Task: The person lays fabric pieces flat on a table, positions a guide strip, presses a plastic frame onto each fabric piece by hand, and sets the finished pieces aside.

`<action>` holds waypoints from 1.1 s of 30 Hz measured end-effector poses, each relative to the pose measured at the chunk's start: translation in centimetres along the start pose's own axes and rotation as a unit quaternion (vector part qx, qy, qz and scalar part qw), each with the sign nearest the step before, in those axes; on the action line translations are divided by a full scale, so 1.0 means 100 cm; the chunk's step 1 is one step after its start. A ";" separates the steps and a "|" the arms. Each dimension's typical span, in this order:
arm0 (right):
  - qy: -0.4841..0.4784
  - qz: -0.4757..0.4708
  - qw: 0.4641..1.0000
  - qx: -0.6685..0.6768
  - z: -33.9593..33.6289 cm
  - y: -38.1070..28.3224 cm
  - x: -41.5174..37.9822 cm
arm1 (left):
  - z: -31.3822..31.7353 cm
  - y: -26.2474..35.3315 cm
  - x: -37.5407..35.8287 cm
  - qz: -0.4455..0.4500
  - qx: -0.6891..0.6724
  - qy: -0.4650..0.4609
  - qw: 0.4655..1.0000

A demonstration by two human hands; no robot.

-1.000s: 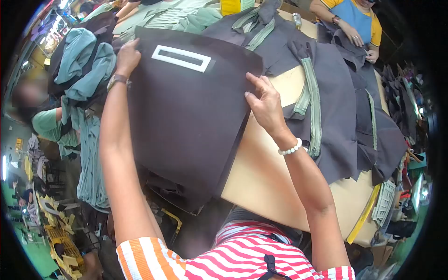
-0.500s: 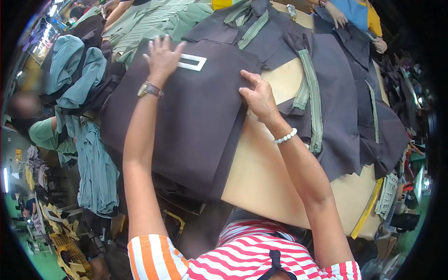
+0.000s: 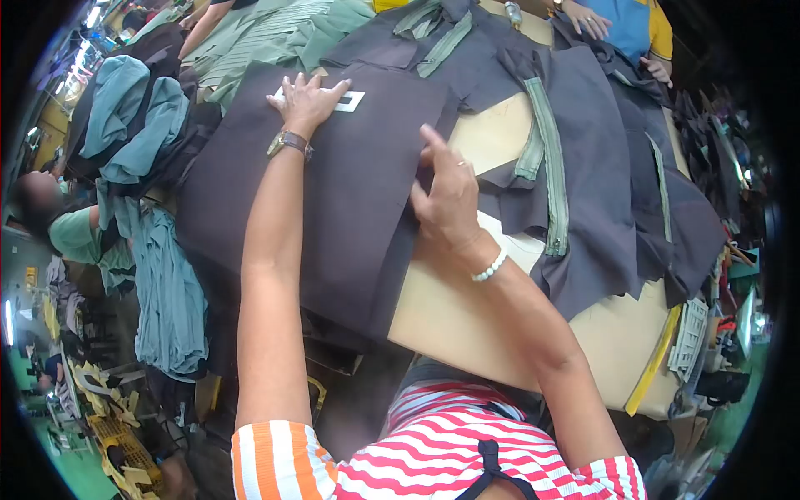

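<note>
Around you, grey garment pieces with pale green zipper tapes (image 3: 550, 158) crowd the far and right side of the tan wooden table (image 3: 467, 317), a heap of teal and dark garments (image 3: 133, 117) hangs at the left, and another person's hands (image 3: 587, 21) work at the far end. Your dark brown fabric panel (image 3: 333, 192) lies on the table's left part, its near edge drooping over the side. Your left hand (image 3: 307, 102) rests flat, fingers spread, over the panel's white rectangular patch (image 3: 346, 102). Your right hand (image 3: 446, 200) presses the panel's right edge, fingers extended and together. Bare tabletop shows only near you, right of the panel.
</note>
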State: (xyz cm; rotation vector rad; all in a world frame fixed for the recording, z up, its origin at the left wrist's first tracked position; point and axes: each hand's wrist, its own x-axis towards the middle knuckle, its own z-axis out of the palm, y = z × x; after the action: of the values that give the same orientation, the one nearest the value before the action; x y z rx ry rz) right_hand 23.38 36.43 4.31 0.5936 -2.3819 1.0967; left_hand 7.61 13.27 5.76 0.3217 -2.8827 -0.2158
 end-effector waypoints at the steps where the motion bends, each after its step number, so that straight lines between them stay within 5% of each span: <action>1: -0.035 0.007 0.999 0.009 -0.001 -0.004 -0.003 | -0.002 -0.002 0.001 -0.003 0.004 -0.003 1.000; 5: -0.048 -0.239 0.970 0.023 0.013 -0.009 0.007 | -0.001 0.000 0.001 -0.003 0.006 -0.017 1.000; 8: -0.212 -0.238 0.947 -0.036 0.015 -0.014 0.015 | -0.002 0.000 0.001 -0.006 0.010 -0.017 1.000; 11: -0.248 -0.205 0.942 -0.095 -0.001 -0.024 0.009 | -0.005 0.000 0.000 -0.007 0.004 -0.030 1.000; 16: -0.152 -0.179 0.971 -0.036 -0.042 -0.004 -0.015 | 0.000 -0.005 0.008 0.010 -0.005 -0.047 0.999; 20: -0.031 -0.201 0.963 -0.176 -0.062 -0.003 -0.022 | -0.005 0.003 0.001 -0.014 -0.004 -0.036 0.999; 24: 0.045 -0.275 0.952 -0.128 -0.051 -0.042 -0.008 | -0.014 0.009 -0.006 -0.014 0.005 -0.036 0.999; 30: -0.108 -0.266 0.950 -0.127 0.005 -0.067 -0.003 | -0.002 0.002 0.006 -0.001 0.030 -0.045 0.999; 33: -0.064 -0.123 0.985 -0.107 0.046 -0.039 -0.017 | 0.002 -0.002 0.007 0.013 0.033 -0.037 0.999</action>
State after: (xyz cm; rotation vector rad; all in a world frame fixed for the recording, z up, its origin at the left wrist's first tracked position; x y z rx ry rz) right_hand 25.88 30.87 3.01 0.8760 -2.4128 0.7069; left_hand 6.90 12.93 5.72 0.2937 -2.9708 -0.1323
